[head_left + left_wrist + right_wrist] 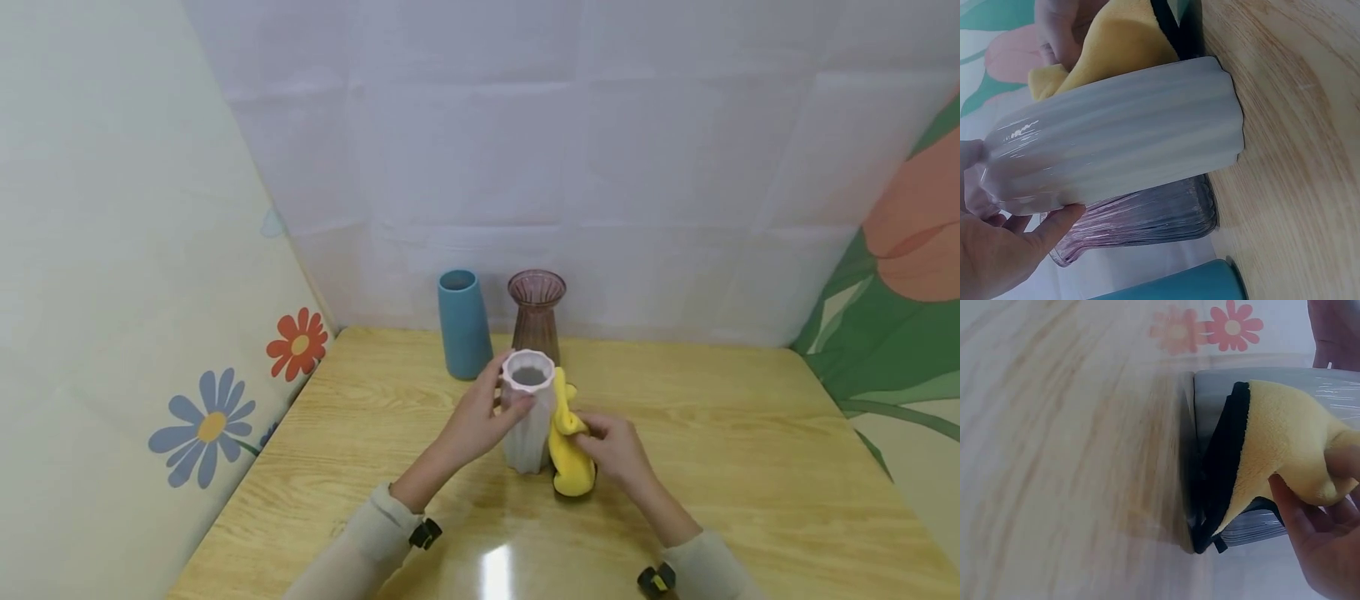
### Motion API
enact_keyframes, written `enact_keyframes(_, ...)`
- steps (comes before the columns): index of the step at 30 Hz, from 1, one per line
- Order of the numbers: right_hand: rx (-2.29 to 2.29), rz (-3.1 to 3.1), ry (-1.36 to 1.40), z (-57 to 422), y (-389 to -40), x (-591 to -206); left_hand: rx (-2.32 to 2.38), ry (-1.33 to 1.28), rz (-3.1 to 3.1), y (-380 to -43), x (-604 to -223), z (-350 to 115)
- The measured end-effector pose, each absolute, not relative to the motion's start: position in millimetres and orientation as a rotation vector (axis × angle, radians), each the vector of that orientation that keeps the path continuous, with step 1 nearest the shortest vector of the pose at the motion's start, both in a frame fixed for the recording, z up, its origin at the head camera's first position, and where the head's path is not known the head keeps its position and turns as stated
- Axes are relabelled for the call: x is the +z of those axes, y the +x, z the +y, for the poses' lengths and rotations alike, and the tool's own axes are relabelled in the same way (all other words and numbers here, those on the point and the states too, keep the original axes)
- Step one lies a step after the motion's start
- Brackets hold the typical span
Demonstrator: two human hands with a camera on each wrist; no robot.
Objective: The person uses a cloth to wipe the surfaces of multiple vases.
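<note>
A white fluted vase [527, 429] stands upright on the wooden table, its scalloped rim facing up. My left hand [480, 414] grips it near the top, thumb on the near side and fingers around the far side. In the left wrist view the ribbed body of the white vase [1122, 137] fills the middle. My right hand [617, 450] pinches a yellow cloth [572, 458] with a dark edge, held against the vase's right side. The cloth [1285, 425] hangs bunched in the right wrist view, its dark border low by the tabletop.
Behind the white vase stand a blue vase [465, 329] and a purple ribbed glass vase [536, 317]. The wooden table [712, 417] meets a white sheet [480, 150] at the back. Flower-patterned panels [112, 250] flank both sides.
</note>
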State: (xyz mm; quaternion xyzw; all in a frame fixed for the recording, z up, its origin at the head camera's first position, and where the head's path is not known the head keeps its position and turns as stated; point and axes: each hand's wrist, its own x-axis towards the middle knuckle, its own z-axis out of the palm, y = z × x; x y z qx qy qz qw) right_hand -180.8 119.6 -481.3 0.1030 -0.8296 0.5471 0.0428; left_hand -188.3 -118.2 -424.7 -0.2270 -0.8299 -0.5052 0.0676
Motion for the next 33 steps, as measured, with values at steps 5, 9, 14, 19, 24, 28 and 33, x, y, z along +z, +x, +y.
enact_keyframes(5, 1.638, -2.618, 0.309, 121.1, -182.7, -485.7, -1.550, -0.714, -2.484, -191.3, -426.8, -120.6)
enact_keyframes(9, 1.575, -2.630, 0.381, 122.4, -184.0, -489.2, -1.573, -0.773, -2.469, -195.1, -428.7, -123.9)
enact_keyframes(14, 1.510, -2.658, 0.477, 125.1, -184.2, -489.5, -1.578, -0.862, -2.470, -201.1, -429.8, -129.4)
enact_keyframes(19, 1.356, -2.736, 0.604, 127.8, -184.3, -488.0, -1.604, -0.931, -2.491, -207.1, -429.5, -135.5)
enact_keyframes(24, 1.276, -2.762, 0.734, 129.9, -187.5, -484.6, -1.638, -1.002, -2.500, -213.5, -429.0, -144.9)
enact_keyframes(28, 1.368, -2.776, 0.691, 139.5, -190.8, -472.4, -1.654, -1.093, -2.482, -218.3, -423.9, -150.1)
enact_keyframes(33, 1.667, -2.650, 0.417, 153.7, -188.7, -443.6, -1.671, -1.210, -2.487, -222.3, -418.9, -154.4)
